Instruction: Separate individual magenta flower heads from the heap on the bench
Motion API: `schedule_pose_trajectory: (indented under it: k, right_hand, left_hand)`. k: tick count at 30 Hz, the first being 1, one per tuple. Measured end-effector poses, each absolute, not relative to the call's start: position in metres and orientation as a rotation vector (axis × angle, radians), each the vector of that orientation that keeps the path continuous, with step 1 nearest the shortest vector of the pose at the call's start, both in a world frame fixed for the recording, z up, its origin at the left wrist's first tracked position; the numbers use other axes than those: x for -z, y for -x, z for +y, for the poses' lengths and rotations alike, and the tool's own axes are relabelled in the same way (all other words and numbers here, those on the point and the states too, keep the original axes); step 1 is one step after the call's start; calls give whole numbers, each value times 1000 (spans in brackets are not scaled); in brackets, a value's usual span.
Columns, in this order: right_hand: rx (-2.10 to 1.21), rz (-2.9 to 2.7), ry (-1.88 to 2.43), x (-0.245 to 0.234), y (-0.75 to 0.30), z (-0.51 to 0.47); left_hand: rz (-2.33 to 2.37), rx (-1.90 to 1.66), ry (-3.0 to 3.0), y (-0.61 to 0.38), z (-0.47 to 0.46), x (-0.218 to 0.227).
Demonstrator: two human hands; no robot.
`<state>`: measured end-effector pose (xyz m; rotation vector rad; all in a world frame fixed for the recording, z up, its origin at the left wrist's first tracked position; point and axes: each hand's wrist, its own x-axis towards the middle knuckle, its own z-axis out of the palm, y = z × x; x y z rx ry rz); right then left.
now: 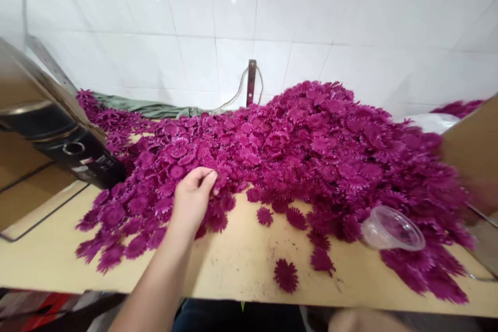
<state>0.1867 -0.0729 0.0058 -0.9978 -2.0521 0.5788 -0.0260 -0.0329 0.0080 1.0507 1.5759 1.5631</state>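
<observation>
My left hand (194,189) reaches in over the front of a big heap of magenta artificial flower heads (311,140). Its thumb and fingers are pinched together on a flower head (221,180) at the heap's edge. Some petals there are hidden behind the fingers. At the bottom edge, right of centre, a blurred shape (361,320) is probably part of my right hand or arm; no fingers can be made out. A few single flower heads (286,275) lie apart from the heap on the tabletop (233,270).
A clear plastic tub (392,228) lies tilted against the heap at right. A black cylinder (78,140) leans by a cardboard box (23,150) at left. Another brown box (474,155) stands at right. Behind are green cloth (143,106), a metal bracket (251,83) and a tiled wall (194,10).
</observation>
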Motion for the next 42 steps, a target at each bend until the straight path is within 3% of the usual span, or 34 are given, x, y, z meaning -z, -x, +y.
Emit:
schedule_pose_trajectory:
  k: [8, 13, 26, 33, 38, 42]
  right_hand:
    - [-378, -1707, 1410, 5, -176, -29]
    - [-792, -1865, 1284, 10, -156, -45]
    - [-1296, -1625, 1146, 23, -138, -26]
    - [-1112, -1437, 1184, 25, -137, -7]
    - [-609, -1170, 1400, 21, -159, 32]
    - [-538, -1306, 1448, 24, -173, 47]
  left_hand:
    - [1206, -1175, -1119, 3, -48, 0]
    - [1186, -1119, -1114, -5, -39, 22]
    - [1204, -1114, -1241, -5, -30, 36]
    - [1200, -1043, -1392, -6, -38, 35]
    - [1072, -913, -1439, -9, -63, 29]
    - [1080, -987, -1224, -5, -60, 29]
